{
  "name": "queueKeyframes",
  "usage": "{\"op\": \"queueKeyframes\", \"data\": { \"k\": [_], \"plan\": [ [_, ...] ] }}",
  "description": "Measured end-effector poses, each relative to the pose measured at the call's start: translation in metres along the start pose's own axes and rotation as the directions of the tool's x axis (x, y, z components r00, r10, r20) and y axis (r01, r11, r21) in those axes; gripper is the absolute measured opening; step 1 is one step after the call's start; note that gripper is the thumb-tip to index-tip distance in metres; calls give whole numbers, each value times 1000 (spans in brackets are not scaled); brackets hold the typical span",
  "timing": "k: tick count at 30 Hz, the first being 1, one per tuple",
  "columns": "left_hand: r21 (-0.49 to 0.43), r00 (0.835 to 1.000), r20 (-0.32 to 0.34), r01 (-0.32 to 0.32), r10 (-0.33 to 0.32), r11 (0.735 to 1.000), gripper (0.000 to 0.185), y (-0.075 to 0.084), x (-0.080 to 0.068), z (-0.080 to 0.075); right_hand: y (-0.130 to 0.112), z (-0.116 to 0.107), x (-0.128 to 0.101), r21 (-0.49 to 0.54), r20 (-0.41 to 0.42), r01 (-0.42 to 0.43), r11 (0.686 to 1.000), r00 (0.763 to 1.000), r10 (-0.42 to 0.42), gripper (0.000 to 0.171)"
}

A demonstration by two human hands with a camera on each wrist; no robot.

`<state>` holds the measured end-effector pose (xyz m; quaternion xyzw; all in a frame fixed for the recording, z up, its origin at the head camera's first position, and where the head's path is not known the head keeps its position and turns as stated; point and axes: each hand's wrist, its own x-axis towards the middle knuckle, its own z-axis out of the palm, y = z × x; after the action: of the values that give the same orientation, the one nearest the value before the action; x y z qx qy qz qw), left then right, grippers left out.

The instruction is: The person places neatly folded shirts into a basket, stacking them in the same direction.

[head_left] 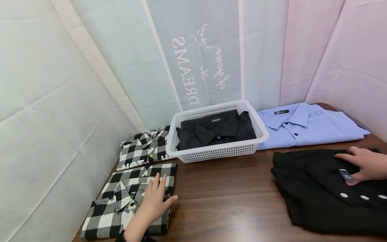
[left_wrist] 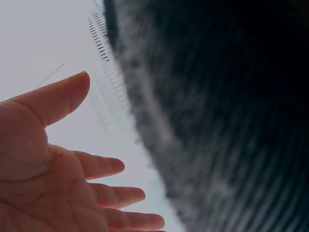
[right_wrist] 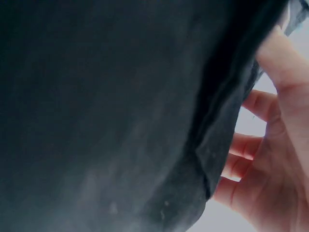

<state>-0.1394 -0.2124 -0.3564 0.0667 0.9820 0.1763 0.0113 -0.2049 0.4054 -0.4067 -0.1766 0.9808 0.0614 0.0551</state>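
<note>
Black cloth (head_left: 320,205) meets the right hand (head_left: 367,164), perhaps for steadying, grip unclear, while the left hand (head_left: 154,200) spreads wide over a checked shirt (head_left: 112,215).

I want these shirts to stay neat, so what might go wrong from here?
The right hand is on the black shirt near its label, so a tug could rumple the cloth. The left hand is over the front checked shirt; a sideways sweep might shift its folds. The basket sits close beside the blue shirt, so a nudge might crease that one.
</note>
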Motion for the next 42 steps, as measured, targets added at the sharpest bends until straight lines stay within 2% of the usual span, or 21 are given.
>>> {"op": "queueKeyframes", "data": {
  "k": [2,5,9,12,17,21,24,27,30,33,35,38,42],
  "plan": [
    [-3,1000,-1,2,-2,1000,77,0,0,0,-24,-12,11,19,45,43,999,998,-44,92],
    [1,1000,-6,-20,20,1000,75,1,0,-1,-67,-25,27,16,53,122,992,991,-122,95],
    [14,997,19,-78,78,997,74,11,3,-2,-128,-38,46,-62,4,223,973,975,-223,84],
    [28,991,52,-126,124,992,74,20,8,-1,-172,-51,62,-122,-19,265,956,963,-269,75],
    [29,971,152,-189,182,982,74,31,24,0,-238,-70,90,-151,5,265,952,964,-267,73],
    [65,938,282,-227,200,972,73,38,43,5,-273,-77,106,-151,-7,289,945,956,-293,77],
    [126,916,358,-240,181,963,72,42,57,15,-280,-73,113,-108,-56,316,943,945,-323,78],
    [165,908,391,-232,153,959,72,43,64,22,-269,-71,115,-4,-68,342,940,938,-341,79],
    [190,915,384,-214,128,958,74,40,66,21,-248,-76,110,113,-9,334,936,942,-336,82],
    [202,924,372,-177,92,963,76,34,71,16,-231,-81,105,176,57,292,940,950,-306,89],
    [209,923,379,-156,67,965,78,31,76,15,-225,-82,104,212,91,263,941,954,-287,94],
    [207,918,393,-146,55,967,85,28,84,17,-221,-78,104,249,88,245,937,958,-273,98],
    [225,924,377,-163,68,961,92,30,94,22,-222,-74,107,283,59,231,931,964,-258,90]
  ]
}}
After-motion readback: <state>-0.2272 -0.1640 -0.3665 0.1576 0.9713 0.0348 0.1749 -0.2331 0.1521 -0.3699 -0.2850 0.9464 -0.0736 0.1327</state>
